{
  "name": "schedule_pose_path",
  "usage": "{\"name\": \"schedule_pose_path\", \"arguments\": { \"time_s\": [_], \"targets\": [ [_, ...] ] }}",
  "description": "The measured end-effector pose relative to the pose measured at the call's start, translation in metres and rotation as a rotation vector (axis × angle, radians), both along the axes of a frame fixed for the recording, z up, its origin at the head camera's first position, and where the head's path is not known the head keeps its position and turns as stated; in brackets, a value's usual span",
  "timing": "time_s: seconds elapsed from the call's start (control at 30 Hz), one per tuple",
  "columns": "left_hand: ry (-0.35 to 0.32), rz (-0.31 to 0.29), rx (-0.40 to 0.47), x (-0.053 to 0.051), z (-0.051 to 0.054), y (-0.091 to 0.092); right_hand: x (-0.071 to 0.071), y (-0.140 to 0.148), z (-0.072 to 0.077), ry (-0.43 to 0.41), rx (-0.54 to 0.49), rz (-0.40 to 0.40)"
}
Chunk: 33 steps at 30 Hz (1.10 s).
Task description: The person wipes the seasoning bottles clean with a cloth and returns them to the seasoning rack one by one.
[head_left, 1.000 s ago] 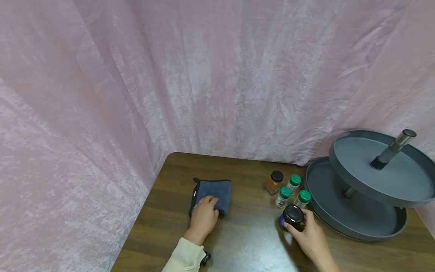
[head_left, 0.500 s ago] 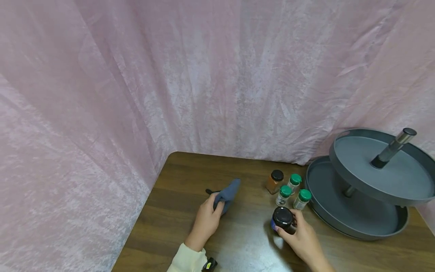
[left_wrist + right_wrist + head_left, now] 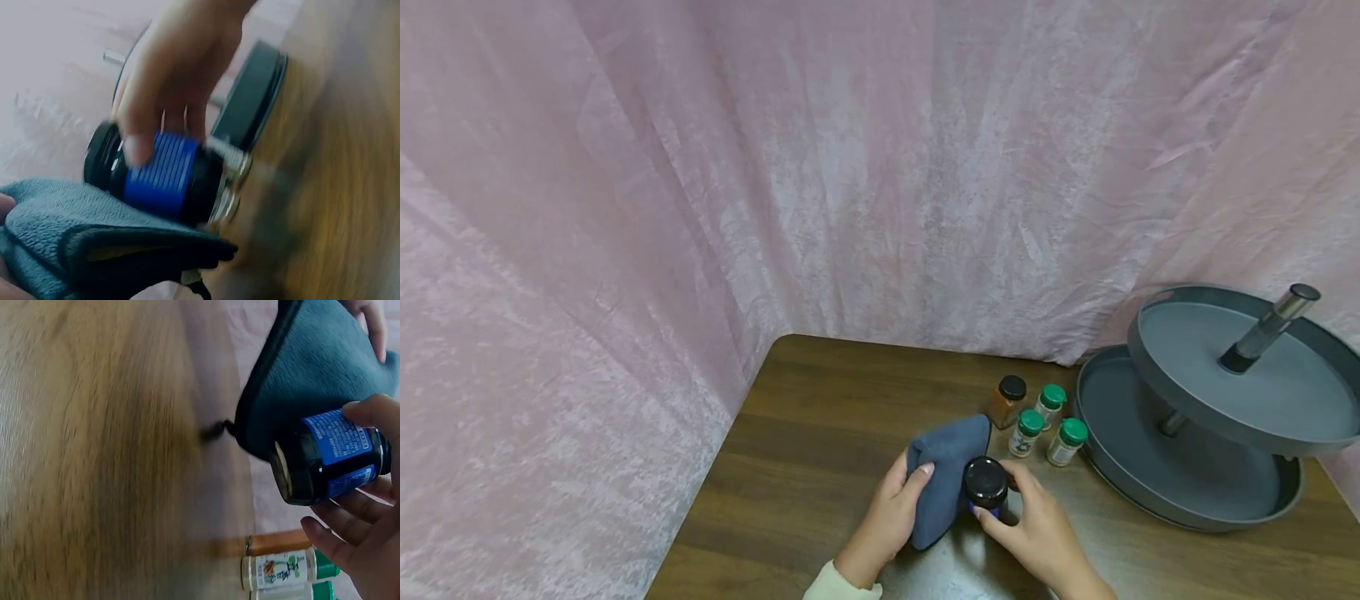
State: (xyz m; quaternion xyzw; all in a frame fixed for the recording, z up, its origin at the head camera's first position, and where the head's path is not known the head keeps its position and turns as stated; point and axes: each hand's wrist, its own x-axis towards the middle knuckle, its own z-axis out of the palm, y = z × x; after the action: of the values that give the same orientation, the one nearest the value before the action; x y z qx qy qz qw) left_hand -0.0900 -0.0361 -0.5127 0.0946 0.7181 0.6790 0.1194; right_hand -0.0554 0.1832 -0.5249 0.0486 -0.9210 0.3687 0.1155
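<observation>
The left hand (image 3: pixel 887 510) grips a grey-blue cloth (image 3: pixel 949 471), its thumb laid over the left edge. Just to the right of it — above the table (image 3: pixel 820 400) — the right hand (image 3: pixel 1037 527) holds a black-lidded jar (image 3: pixel 986 481) between thumb and fingers. Four small bottles (image 3: pixel 1023 437) stand farther, left of a two-tier tray (image 3: pixel 1187 493).

The cloth (image 3: pixel 951 471) in the left hand (image 3: pixel 886 517) was left of the jar (image 3: pixel 986 483) in the right hand (image 3: pixel 1037 533); farther back on the table (image 3: pixel 820 400) stood four bottles (image 3: pixel 1026 437); right of these stood a tiered tray (image 3: pixel 1195 350).
</observation>
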Motion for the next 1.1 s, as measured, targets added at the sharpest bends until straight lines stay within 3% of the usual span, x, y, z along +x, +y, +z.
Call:
{"name": "schedule_pose_path", "arguments": {
  "time_s": [0.1, 0.23, 0.47, 0.6, 0.73, 0.9, 0.97, 1.1],
  "targets": [
    [-0.038, 0.004, 0.020, 0.006, 0.001, 0.006, 0.001, -0.002, -0.001, 0.046, -0.002, 0.021],
    [-0.021, 0.023, -0.099, 0.010, -0.001, 0.010, 0.001, -0.003, -0.002, 0.095, -0.018, 0.043],
    [0.184, 0.072, -0.269, 0.015, -0.005, 0.017, 0.002, -0.009, -0.007, 0.153, -0.004, 0.054],
    [0.272, 0.027, -0.278, 0.016, -0.005, 0.019, 0.001, -0.010, -0.009, 0.168, -0.011, 0.031],
    [0.251, -0.015, -0.261, 0.016, -0.001, 0.017, 0.000, -0.010, -0.009, 0.172, -0.034, 0.017],
    [0.289, -0.067, -0.278, 0.018, 0.005, 0.014, -0.003, -0.010, -0.009, 0.175, -0.036, -0.006],
    [0.312, -0.086, -0.304, 0.020, 0.006, 0.013, -0.003, -0.010, -0.009, 0.153, -0.030, -0.014],
    [0.284, -0.116, -0.342, 0.024, 0.006, 0.013, -0.004, -0.011, -0.010, 0.084, 0.004, -0.003]
  ]
}}
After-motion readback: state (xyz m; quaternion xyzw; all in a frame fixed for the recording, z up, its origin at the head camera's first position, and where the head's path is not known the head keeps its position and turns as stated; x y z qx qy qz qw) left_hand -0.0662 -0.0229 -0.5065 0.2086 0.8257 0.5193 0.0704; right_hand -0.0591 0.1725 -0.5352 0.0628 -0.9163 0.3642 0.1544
